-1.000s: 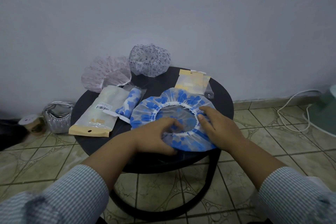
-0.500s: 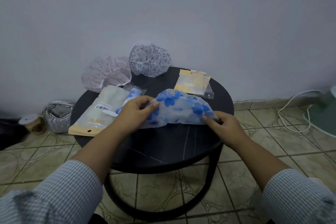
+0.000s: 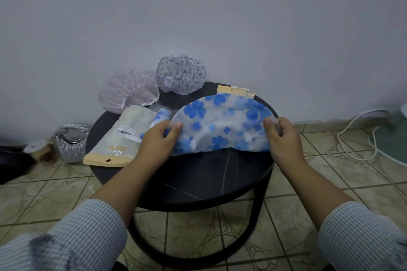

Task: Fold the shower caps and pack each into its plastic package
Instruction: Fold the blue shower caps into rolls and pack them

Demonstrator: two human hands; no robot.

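A blue-flowered shower cap (image 3: 220,123) is folded into a half-round shape and held just above the round black table (image 3: 198,180), its curved edge toward the wall and its straight edge toward the person. The left hand (image 3: 157,141) pinches the cap's left corner, thumb on top and fingers curled beneath the plastic. The right hand (image 3: 284,136) grips the right corner in the same way, thumb pressed on the upper face and fingers wrapped behind. Both forearms reach in from striped sleeves at the bottom of the view. On the table's left side lies a filled plastic package (image 3: 123,136) with a tan header strip and a barcode label, its near end at the table's edge. Just beside it, partly hidden behind the left hand, sits a rolled blue-flowered cap in a clear sleeve (image 3: 161,115). At the far side of the table, a stack of empty packages with tan headers (image 3: 233,90) shows above the held cap. Two more caps rest against the wall at the back: a pink-patterned cap (image 3: 130,92) on the left and a purple-patterned cap (image 3: 180,76) just beside it. On the tiled floor left of the table stand a silver bag (image 3: 70,143) and a small jar (image 3: 39,149). A white cable (image 3: 356,138) trails over the floor on the right.
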